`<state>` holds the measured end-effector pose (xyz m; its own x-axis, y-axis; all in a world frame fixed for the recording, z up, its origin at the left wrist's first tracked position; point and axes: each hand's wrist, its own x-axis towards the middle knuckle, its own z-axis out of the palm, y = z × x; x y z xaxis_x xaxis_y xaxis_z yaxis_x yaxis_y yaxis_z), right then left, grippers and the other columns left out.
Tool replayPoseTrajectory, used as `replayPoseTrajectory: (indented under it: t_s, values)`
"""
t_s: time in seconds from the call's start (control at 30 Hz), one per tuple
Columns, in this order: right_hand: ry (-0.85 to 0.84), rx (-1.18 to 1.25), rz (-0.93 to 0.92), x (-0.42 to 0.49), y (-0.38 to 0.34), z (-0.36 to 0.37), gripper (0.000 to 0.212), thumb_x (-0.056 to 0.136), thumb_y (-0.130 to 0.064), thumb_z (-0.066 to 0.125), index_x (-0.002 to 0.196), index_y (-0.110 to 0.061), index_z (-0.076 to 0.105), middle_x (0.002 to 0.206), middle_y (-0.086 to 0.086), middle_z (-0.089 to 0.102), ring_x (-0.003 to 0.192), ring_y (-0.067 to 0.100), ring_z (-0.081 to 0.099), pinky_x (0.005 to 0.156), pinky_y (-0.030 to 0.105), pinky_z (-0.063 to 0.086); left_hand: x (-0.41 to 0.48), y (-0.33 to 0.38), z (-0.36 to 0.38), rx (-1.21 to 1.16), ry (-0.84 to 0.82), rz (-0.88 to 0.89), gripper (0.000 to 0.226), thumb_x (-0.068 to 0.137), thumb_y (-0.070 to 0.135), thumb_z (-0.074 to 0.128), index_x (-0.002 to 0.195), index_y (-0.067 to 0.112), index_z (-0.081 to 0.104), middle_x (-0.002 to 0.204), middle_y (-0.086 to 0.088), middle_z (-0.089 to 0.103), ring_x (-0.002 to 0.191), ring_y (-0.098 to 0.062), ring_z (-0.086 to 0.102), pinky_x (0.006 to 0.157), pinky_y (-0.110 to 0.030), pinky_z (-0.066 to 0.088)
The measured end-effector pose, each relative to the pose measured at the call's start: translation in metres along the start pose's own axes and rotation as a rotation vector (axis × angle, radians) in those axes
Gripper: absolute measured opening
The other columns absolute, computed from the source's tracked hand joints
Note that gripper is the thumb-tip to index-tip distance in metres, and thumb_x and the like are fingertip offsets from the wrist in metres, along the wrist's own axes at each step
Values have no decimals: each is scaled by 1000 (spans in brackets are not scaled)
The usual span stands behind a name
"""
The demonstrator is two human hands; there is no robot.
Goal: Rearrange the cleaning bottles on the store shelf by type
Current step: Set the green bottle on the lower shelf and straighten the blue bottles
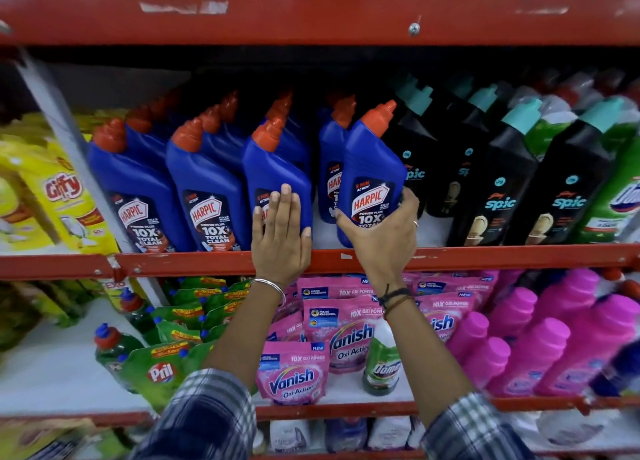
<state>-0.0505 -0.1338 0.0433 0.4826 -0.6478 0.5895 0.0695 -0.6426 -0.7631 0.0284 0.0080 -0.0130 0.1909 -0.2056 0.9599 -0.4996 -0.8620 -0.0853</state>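
On the red metal shelf (194,262), the right hand (382,233) is gripping a blue plastic Harpic bottle with an orange cap (372,169) near its base, tilting it between the blue row and the black Spic bottles with teal caps (509,179). Beside it, the left hand (280,233) is lying open and flat, fingers straight, against the front of another blue Harpic bottle (273,169) standing at the shelf edge.
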Motion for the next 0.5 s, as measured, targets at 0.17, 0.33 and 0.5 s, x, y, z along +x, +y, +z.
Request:
replayPoseTrajectory:
  t_s: [0.17,0.33,0.5]
  values:
    - [-22,-13,9,-13,-8,11,106,55,-53,83,136,-8,31,136,9,47,118,28,52,84,36,47,0,0,-1,0,6,1,62,99,32,24,151,10,0,159,-2,-10,146,-16,-3,119,-39,0]
    - [-20,-20,49,-18,-10,15,102,55,-52,84,133,-9,35,129,8,50,114,28,54,80,38,49,0,0,-1,-19,-5,0,61,99,32,23,151,11,-1,159,-1,-10,146,-16,-3,119,-39,0]
    - [-4,-55,28,-21,-10,17,101,56,-57,81,131,-9,35,126,8,51,112,28,54,75,38,49,0,0,-1,-20,-6,3,61,99,32,23,151,10,0,159,-2,-9,147,-16,-2,119,-39,1]
